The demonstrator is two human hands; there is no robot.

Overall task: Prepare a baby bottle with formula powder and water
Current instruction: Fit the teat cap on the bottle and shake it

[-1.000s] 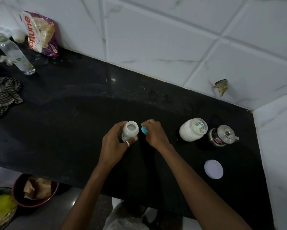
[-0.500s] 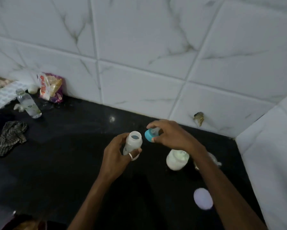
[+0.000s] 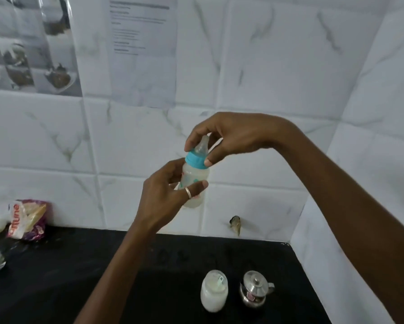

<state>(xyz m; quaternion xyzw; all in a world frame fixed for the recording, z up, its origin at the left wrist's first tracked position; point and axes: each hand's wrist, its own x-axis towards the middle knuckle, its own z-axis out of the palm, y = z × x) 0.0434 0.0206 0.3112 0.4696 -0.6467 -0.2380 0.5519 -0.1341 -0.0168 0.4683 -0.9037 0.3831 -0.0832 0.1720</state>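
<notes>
Baby bottle (image 3: 194, 183) held up at the centre of the frame, in front of the tiled wall and well above the black bench (image 3: 126, 277). The left hand (image 3: 165, 195) is wrapped round the bottle's lower body, thumb across the front. The right hand (image 3: 231, 136) arches over the top, its fingers (image 3: 191, 141) and thumb pinching the blue cap (image 3: 196, 160) that carries the clear teat (image 3: 202, 146). The cap sits on the neck and the bottle leans slightly toward the upper right. Whether the cap is screwed fully home cannot be told.

The likeliest trouble from here is a cap that catches crooked on the thread. It would feel tight, yet let the cloudy contents leak once the bottle is tipped or shaken. With the bottle in mid-air and not resting on the bench, a hard twist against a loose left-hand grip could also send it down. The teat lies inside the curve of the right hand, close under the fingers, so a careless regrip could touch and soil it.

At the lower right of centre an open jar of white powder (image 3: 213, 291) stands on the bench just beside a lidded steel pot (image 3: 254, 288). Both are below the raised bottle, and a drop could knock the jar over. A snack packet (image 3: 26, 218) leans against the wall at the left.
</notes>
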